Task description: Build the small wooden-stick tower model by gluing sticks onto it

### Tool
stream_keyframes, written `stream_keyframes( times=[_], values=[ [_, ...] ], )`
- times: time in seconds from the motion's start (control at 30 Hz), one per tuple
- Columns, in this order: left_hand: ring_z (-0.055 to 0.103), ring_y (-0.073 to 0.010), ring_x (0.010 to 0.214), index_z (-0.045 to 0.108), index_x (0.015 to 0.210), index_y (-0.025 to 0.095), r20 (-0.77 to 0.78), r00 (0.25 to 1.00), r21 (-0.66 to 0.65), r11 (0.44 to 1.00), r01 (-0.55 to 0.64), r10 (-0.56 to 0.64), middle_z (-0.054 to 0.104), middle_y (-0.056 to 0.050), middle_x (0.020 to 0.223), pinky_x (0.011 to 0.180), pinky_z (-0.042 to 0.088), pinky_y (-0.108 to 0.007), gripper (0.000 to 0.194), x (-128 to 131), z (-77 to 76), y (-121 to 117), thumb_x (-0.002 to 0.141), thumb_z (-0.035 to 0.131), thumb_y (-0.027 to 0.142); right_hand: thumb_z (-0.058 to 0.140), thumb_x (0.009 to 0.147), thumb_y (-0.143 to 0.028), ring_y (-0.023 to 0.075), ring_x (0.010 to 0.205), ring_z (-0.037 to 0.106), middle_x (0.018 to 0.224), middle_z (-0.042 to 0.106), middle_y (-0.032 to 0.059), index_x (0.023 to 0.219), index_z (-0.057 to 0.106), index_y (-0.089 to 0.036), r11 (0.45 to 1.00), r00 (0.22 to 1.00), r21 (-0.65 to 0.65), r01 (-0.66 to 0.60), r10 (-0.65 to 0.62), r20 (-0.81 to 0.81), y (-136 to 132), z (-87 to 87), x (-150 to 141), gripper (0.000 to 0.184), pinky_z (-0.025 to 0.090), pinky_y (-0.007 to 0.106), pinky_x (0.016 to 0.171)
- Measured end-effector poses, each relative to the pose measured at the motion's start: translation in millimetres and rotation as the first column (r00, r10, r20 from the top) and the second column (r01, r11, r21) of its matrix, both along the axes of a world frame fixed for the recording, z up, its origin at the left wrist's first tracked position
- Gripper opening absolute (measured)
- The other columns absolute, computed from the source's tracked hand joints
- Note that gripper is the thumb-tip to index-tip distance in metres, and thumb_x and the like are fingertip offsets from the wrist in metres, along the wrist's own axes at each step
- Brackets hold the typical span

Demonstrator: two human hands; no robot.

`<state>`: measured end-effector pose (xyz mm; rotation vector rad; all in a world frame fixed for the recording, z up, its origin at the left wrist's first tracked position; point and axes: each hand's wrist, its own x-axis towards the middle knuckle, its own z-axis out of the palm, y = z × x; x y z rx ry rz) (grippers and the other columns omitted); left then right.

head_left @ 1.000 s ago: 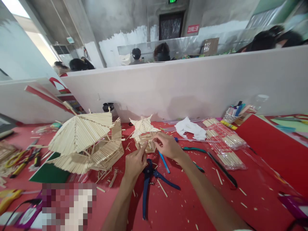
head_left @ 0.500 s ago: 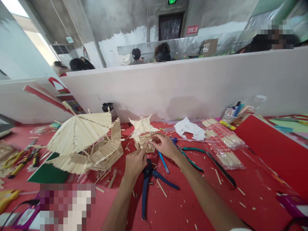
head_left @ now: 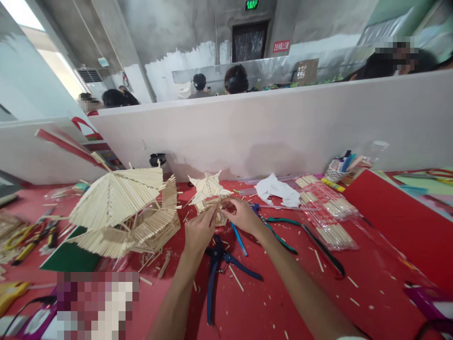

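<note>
A small pavilion model of pale wooden sticks (head_left: 208,186), with a pointed star-shaped roof, stands on the red table in front of me. My left hand (head_left: 200,231) is at its front, fingers closed and their tips against the lower part. Across from it my right hand (head_left: 243,216) pinches thumb and forefinger at the model's right front. Whatever lies between the fingertips is too small to make out. A blue-handled cutter (head_left: 217,262) lies just below my hands, its handles spread. Beside my right hand is a blue pen-like stick (head_left: 239,240).
A larger stick pavilion (head_left: 116,203) stands at left, with pliers (head_left: 33,241) beyond it. Bagged sticks (head_left: 327,212), white tissue (head_left: 277,190) and green-handled pliers (head_left: 283,231) lie at right. A white partition (head_left: 226,137) closes off the back; people sit beyond it.
My left hand's fingers have shifted slightly and bunched closer together at the model's front. My right hand keeps its pinch. The view has moved very little.
</note>
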<state>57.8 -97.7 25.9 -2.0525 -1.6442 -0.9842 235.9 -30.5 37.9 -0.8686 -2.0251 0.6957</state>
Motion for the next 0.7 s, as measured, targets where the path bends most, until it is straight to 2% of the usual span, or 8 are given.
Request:
stream_keyframes(
  times=[0.23,0.4,0.53,0.7],
  values=[
    [0.075,-0.0165,0.079,0.073,0.119,0.025,-0.087,0.996,-0.039,0.999,0.009,-0.012,0.078,-0.009,0.107,0.067,0.053,-0.023,0.028,-2,0.1,5,0.100,0.053,0.027,0.067,0.087,-0.016,0.0185,0.086,0.069,0.103,0.074,0.0070,0.105,0.068,-0.018,1.000,1.000,0.010,0.005,-0.005,0.007,-1,4.0,0,0.018,0.054,0.033,0.083],
    [0.075,-0.0149,0.083,0.070,0.125,0.028,-0.117,0.985,-0.092,0.989,0.119,-0.130,0.078,-0.006,0.108,0.071,0.053,-0.021,0.032,-9,11.2,7,0.099,0.052,0.022,0.067,0.086,-0.015,0.0190,0.085,0.069,0.095,0.074,0.0060,0.101,0.069,-0.018,1.000,1.000,0.004,0.022,-0.021,-0.010,-1,4.0,-2,0.015,0.053,0.032,0.081],
    [0.075,-0.0146,0.084,0.073,0.119,0.028,-0.077,0.987,-0.115,0.985,0.129,-0.138,0.079,-0.005,0.104,0.070,0.053,-0.020,0.029,-10,17.3,9,0.098,0.054,0.021,0.068,0.086,-0.017,0.0182,0.078,0.068,0.090,0.074,0.0049,0.098,0.069,-0.018,1.000,0.999,-0.013,0.024,-0.024,-0.027,-1,2.3,-2,0.012,0.053,0.031,0.076],
    [0.075,-0.0143,0.083,0.076,0.112,0.027,-0.038,0.987,-0.082,0.985,0.154,-0.158,0.079,-0.004,0.106,0.072,0.056,-0.020,0.025,-10,16.2,10,0.098,0.055,0.023,0.068,0.085,-0.017,0.0183,0.078,0.068,0.088,0.074,0.0053,0.094,0.069,-0.017,0.999,0.999,-0.029,0.021,-0.022,-0.042,-1,3.4,-3,0.009,0.053,0.031,0.074]
  ],
)
